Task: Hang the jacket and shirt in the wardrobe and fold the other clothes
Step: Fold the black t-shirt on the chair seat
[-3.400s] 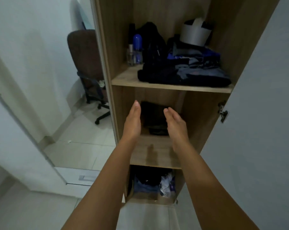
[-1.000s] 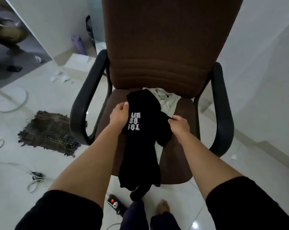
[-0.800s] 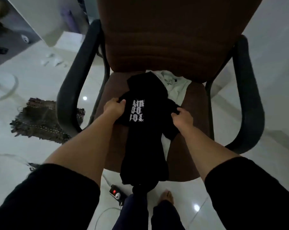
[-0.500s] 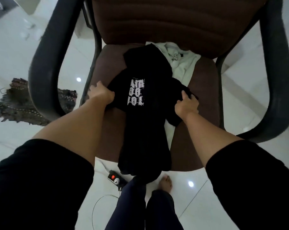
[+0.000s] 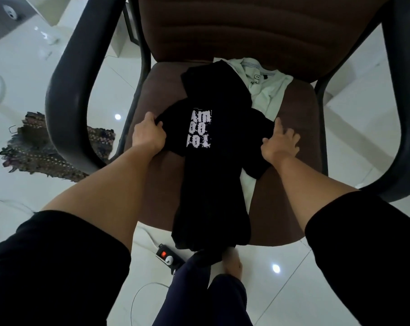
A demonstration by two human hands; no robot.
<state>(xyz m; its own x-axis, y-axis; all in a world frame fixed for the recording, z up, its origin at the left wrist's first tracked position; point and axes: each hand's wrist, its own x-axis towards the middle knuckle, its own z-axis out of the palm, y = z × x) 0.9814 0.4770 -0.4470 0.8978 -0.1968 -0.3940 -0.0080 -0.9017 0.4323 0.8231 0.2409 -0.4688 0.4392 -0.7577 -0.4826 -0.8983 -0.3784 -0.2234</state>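
Note:
A black T-shirt (image 5: 213, 175) with a white print lies lengthwise on the brown seat of an office chair (image 5: 291, 208), its hem hanging over the front edge. My left hand (image 5: 147, 135) grips the shirt's left sleeve edge. My right hand (image 5: 280, 143) rests on the right sleeve with its fingers spread and fairly straight. A white garment (image 5: 265, 88) lies under the black one, showing at the seat's back right.
The chair's black armrests (image 5: 65, 95) curve on both sides of the seat. A power strip (image 5: 167, 256) with a red switch and a cable lies on the white tile floor below. A dark fringed mat (image 5: 34, 147) is on the left. My bare foot (image 5: 233, 263) stands by the chair.
I turned from the wardrobe shelves to the chair. My hands spread the black shirt's sleeves outward on the seat, and my right hand's fingers opened from a pinch to lie flatter.

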